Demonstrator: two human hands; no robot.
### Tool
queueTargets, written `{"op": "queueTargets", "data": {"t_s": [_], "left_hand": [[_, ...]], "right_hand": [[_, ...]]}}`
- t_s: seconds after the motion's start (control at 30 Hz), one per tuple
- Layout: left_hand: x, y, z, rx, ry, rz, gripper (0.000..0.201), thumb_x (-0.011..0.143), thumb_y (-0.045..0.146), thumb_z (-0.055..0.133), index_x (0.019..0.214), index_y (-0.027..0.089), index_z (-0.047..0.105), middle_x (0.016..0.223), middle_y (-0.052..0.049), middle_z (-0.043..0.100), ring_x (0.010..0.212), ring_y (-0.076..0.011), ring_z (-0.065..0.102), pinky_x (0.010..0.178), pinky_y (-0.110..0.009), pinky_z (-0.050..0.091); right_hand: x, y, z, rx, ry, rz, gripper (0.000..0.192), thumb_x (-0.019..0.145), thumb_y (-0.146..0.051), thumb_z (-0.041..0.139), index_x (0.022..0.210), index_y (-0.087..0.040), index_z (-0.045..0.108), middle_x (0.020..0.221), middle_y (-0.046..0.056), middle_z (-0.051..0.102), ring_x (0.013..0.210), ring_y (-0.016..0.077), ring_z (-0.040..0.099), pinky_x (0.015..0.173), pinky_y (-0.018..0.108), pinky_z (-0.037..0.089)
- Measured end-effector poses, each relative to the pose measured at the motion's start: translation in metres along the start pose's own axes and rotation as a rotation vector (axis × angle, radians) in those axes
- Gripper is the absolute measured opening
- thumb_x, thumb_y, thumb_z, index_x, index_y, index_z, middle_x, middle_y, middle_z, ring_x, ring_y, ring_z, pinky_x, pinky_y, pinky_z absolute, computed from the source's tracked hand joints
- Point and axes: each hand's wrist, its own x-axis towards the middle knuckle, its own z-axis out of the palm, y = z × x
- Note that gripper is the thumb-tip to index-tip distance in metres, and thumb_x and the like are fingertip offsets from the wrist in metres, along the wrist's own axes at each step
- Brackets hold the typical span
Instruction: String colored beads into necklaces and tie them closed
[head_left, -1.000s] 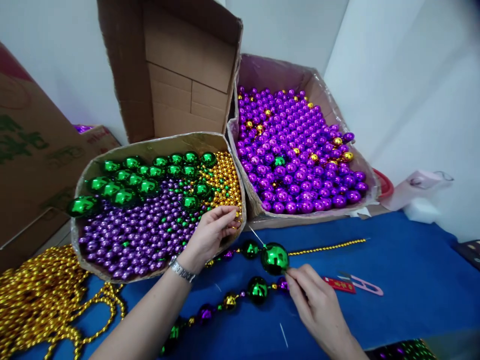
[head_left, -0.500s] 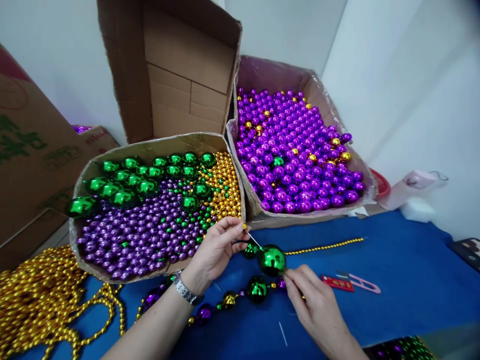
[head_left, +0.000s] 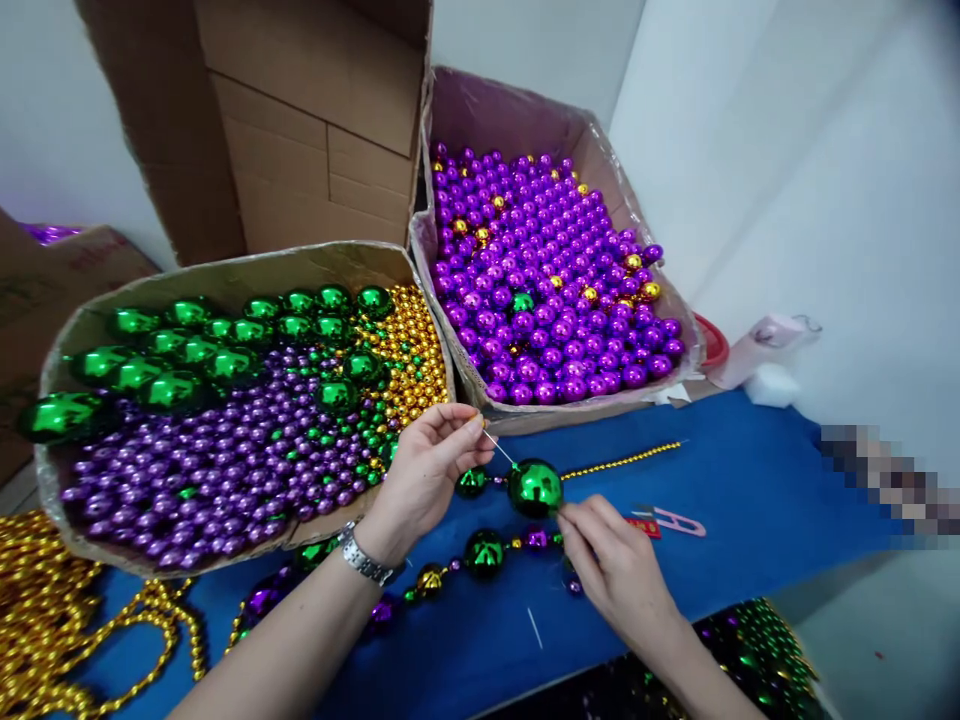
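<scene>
Left hand: my left hand, centre of the frame, fingertips pinched together on a thin needle; a watch sits on that wrist.
Needle: slants down and right from my fingertips to the top of the big green ball.
Right hand: my right hand, lower centre-right, thumb and forefinger closed at the lower right side of the big green ball, touching it; whether they also grip a thread there I cannot tell.
Big green ball: centre of the frame, just above the blue table, between my two hands.
Bead string: a string of green, gold and purple balls runs from the big green ball down toward the lower left.
Gold strand: a thin gold bead strand lies on the table to the right of the ball.
Near box: cardboard box, left of centre, holding green balls, purple beads and gold beads.
Far box: second box, upper centre, filled with purple balls and a few gold ones.
Gold pile: heap of gold bead chains, lower left corner.
Snips: pink thread snips on the table, just right of my right hand.
</scene>
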Motion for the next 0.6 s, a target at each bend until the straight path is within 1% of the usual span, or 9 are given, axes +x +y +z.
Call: {"op": "queueTargets", "data": {"t_s": [0.13,0.23,0.3,0.37,0.43,0.5,0.6], "left_hand": [[0.001,-0.005,0.010,0.054,-0.011,0.030,0.020,0.073,0.021,0.072,0.088,0.015,0.060,0.076,-0.001,0.063,0.070,-0.0141,0.065,0.065,-0.025,0.055],[-0.001,-0.009,0.022,0.123,-0.039,0.036,0.022,0.071,0.020,0.073,0.088,0.016,0.060,0.074,-0.001,0.064,0.069,-0.0139,0.064,0.065,-0.026,0.055],[-0.003,-0.012,0.032,0.141,-0.077,0.038,0.023,0.071,0.021,0.073,0.089,0.016,0.061,0.075,-0.002,0.065,0.068,-0.0131,0.063,0.065,-0.025,0.055],[-0.003,-0.017,0.040,0.156,-0.105,0.047,0.019,0.074,0.023,0.071,0.090,0.016,0.063,0.080,-0.003,0.066,0.072,-0.0137,0.063,0.067,-0.026,0.055],[-0.002,-0.028,0.044,0.222,-0.128,0.053,0.016,0.078,0.027,0.067,0.090,0.016,0.064,0.084,-0.005,0.067,0.073,-0.0148,0.063,0.068,-0.027,0.055],[0.001,-0.045,0.044,0.346,-0.154,0.071,0.018,0.081,0.030,0.062,0.091,0.015,0.066,0.081,-0.006,0.068,0.071,-0.0154,0.063,0.067,-0.028,0.054],[0.005,-0.077,0.040,0.495,-0.199,0.121,0.021,0.083,0.032,0.060,0.090,0.015,0.068,0.083,-0.007,0.068,0.071,-0.0167,0.064,0.066,-0.030,0.053]], "right_hand": [[0.001,0.005,-0.007,-0.043,0.028,-0.022,0.023,0.095,-0.020,0.039,0.099,-0.019,0.062,0.077,0.004,0.054,0.064,0.0141,0.055,0.062,0.026,0.045],[0.005,0.012,-0.019,-0.098,0.071,-0.038,0.023,0.095,-0.020,0.041,0.102,-0.019,0.062,0.081,0.005,0.057,0.069,0.0149,0.057,0.065,0.027,0.046],[0.009,0.019,-0.027,-0.122,0.107,-0.027,0.022,0.094,-0.021,0.043,0.104,-0.020,0.062,0.085,0.006,0.058,0.072,0.0156,0.058,0.066,0.027,0.046],[0.010,0.029,-0.031,-0.103,0.119,0.021,0.020,0.094,-0.021,0.044,0.103,-0.020,0.061,0.087,0.006,0.058,0.075,0.0164,0.058,0.068,0.027,0.045],[0.008,0.043,-0.027,-0.063,0.099,0.082,0.017,0.093,-0.021,0.044,0.098,-0.020,0.061,0.087,0.005,0.059,0.079,0.0171,0.059,0.071,0.028,0.045],[0.003,0.059,-0.016,-0.041,0.063,0.123,0.015,0.092,-0.020,0.045,0.091,-0.019,0.060,0.085,0.005,0.060,0.079,0.0175,0.060,0.072,0.028,0.046],[-0.009,0.082,0.008,-0.042,0.010,0.147,0.016,0.086,-0.014,0.047,0.077,-0.019,0.059,0.074,0.002,0.061,0.070,0.0171,0.061,0.063,0.026,0.047]]}}
